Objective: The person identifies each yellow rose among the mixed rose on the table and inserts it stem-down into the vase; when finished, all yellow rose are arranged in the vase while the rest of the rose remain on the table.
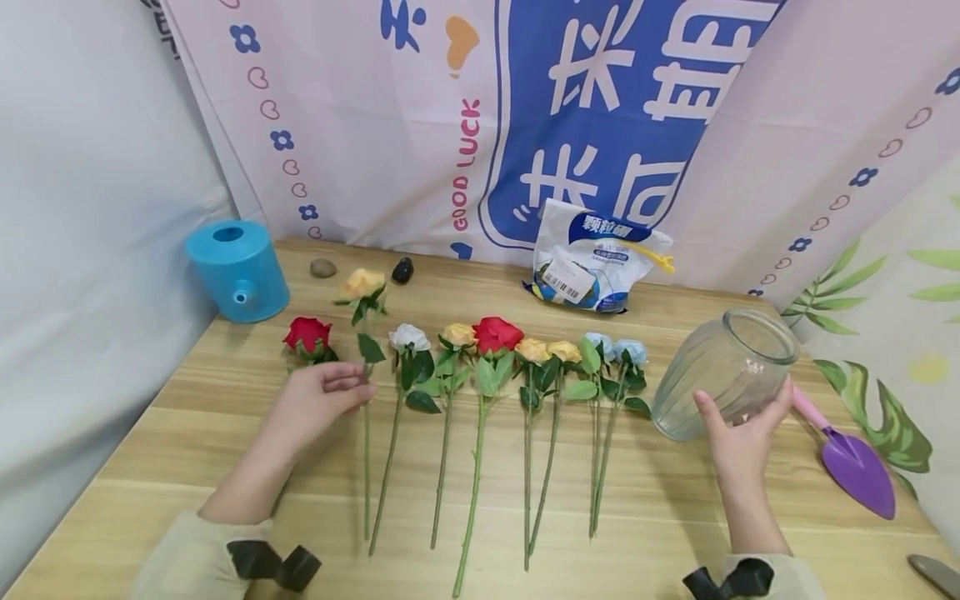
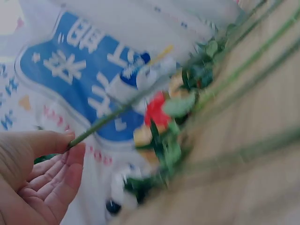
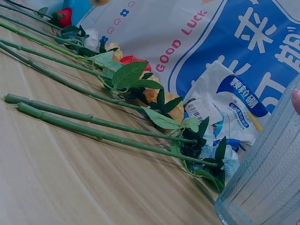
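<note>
Between thumb and fingers, my left hand [image 1: 324, 398] pinches the green stem of a yellow rose [image 1: 362, 284], its bloom raised above the table. The left wrist view shows the stem [image 2: 101, 123] slanting up from the fingertips. On the right, my right hand [image 1: 742, 437] grips a clear ribbed glass vase [image 1: 686, 379], tilted with its mouth up and to the right. Artificial roses lie in a row between the hands: a white one [image 1: 409, 337], a red one [image 1: 498, 335], several yellow ones [image 1: 533, 350] and light blue ones [image 1: 632, 351]. Another red rose [image 1: 307, 334] lies beyond the left hand.
A blue watering can [image 1: 238, 275] stands at the back left, near a brown stone [image 1: 323, 267] and a black stone [image 1: 402, 270]. A white-and-blue printed bag [image 1: 592, 262] leans by the back cloth. Right of the vase lies a purple trowel [image 1: 858, 471].
</note>
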### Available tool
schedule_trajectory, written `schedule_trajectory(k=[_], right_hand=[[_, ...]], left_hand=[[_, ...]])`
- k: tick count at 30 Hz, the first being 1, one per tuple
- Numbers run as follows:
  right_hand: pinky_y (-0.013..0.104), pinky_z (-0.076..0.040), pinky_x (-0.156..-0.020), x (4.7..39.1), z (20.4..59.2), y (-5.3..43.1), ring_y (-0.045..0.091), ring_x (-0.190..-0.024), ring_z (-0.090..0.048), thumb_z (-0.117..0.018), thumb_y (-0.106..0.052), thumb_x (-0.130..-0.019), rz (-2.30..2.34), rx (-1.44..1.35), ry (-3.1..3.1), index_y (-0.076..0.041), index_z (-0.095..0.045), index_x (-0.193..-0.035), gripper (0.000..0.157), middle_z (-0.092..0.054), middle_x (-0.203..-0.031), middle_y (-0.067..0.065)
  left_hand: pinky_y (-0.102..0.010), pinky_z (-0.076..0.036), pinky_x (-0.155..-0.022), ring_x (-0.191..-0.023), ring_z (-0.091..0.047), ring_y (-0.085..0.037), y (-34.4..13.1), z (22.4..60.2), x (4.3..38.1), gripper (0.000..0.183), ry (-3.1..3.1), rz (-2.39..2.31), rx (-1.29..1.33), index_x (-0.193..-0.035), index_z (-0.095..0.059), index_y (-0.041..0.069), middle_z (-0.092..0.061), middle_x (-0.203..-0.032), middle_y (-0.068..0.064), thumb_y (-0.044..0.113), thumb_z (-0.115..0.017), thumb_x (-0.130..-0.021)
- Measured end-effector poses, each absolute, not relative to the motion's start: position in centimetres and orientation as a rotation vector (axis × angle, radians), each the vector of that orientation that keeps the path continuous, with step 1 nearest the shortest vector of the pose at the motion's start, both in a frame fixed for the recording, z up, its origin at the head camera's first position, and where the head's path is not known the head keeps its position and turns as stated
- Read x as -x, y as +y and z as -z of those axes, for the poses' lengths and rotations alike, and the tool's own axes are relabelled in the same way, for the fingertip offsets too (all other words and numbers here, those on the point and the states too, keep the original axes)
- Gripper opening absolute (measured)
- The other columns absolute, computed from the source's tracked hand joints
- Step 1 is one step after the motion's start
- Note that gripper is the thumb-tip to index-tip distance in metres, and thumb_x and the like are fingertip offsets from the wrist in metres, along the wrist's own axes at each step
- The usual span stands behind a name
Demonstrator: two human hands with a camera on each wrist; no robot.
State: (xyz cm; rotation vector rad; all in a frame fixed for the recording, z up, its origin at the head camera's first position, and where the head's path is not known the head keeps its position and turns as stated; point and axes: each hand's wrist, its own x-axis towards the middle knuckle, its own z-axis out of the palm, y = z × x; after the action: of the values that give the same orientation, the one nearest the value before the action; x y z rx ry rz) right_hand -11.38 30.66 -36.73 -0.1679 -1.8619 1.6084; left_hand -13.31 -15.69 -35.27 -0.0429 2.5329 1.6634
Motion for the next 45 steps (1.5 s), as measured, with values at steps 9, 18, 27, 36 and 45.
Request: schedule_trajectory(k=[9, 18, 27, 36, 45], right_hand=[[0.041, -0.015, -0.108, 11.8, 37.4, 31.6, 0.024, -0.132, -0.019, -0.073, -0.001, -0.072, -1.598, 0.161, -1.858, -0.024, -0.011, -0.141, 0.095, -0.016, -0.145, 0.006], [0.041, -0.016, -0.108, 11.8, 37.7, 32.2, 0.024, -0.131, -0.021, -0.073, 0.000, -0.071, -1.581, 0.206, -1.851, -0.024, -0.012, -0.141, 0.096, -0.018, -0.145, 0.007], [0.042, -0.017, -0.107, 11.9, 37.7, 32.0, 0.024, -0.131, -0.021, -0.074, 0.000, -0.071, -1.576, 0.186, -1.847, -0.025, -0.012, -0.141, 0.097, -0.019, -0.144, 0.007], [0.045, -0.019, -0.106, 12.0, 37.8, 31.9, 0.026, -0.130, -0.024, -0.074, 0.001, -0.070, -1.574, 0.154, -1.855, -0.024, -0.014, -0.140, 0.096, -0.021, -0.143, 0.007], [0.046, -0.016, -0.107, 12.0, 37.9, 31.7, 0.026, -0.130, -0.023, -0.073, -0.001, -0.072, -1.566, 0.200, -1.885, -0.025, -0.011, -0.141, 0.096, -0.021, -0.143, 0.007]], left_hand=[[-0.024, -0.052, -0.072, -0.081, -0.063, -0.014, -10.1, 31.6, 16.1, 0.041, 2.452, -1.973, -0.096, -0.113, -0.056, -0.006, -0.063, -0.101, -0.018, 0.016, -0.068, -0.081], [-0.025, -0.052, -0.070, -0.079, -0.064, -0.019, -1.8, 29.0, 18.2, 0.029, 2.261, -2.326, -0.317, -0.102, -0.061, -0.004, -0.065, -0.090, -0.014, 0.004, -0.070, -0.076], [-0.031, -0.052, -0.076, -0.082, -0.064, -0.021, 4.8, 27.4, 19.0, 0.023, 1.885, -2.797, -0.708, -0.094, -0.061, -0.008, -0.064, -0.090, -0.018, 0.003, -0.070, -0.076], [-0.029, -0.051, -0.078, -0.082, -0.064, -0.014, 10.0, 24.0, 18.9, 0.020, 1.638, -2.931, -0.712, -0.095, -0.061, -0.009, -0.065, -0.091, -0.018, -0.001, -0.067, -0.077], [-0.022, -0.050, -0.076, -0.080, -0.062, -0.001, 14.4, 23.0, 19.6, 0.020, 1.717, -2.870, -0.851, -0.097, -0.061, -0.006, -0.065, -0.094, -0.019, 0.001, -0.066, -0.079]])
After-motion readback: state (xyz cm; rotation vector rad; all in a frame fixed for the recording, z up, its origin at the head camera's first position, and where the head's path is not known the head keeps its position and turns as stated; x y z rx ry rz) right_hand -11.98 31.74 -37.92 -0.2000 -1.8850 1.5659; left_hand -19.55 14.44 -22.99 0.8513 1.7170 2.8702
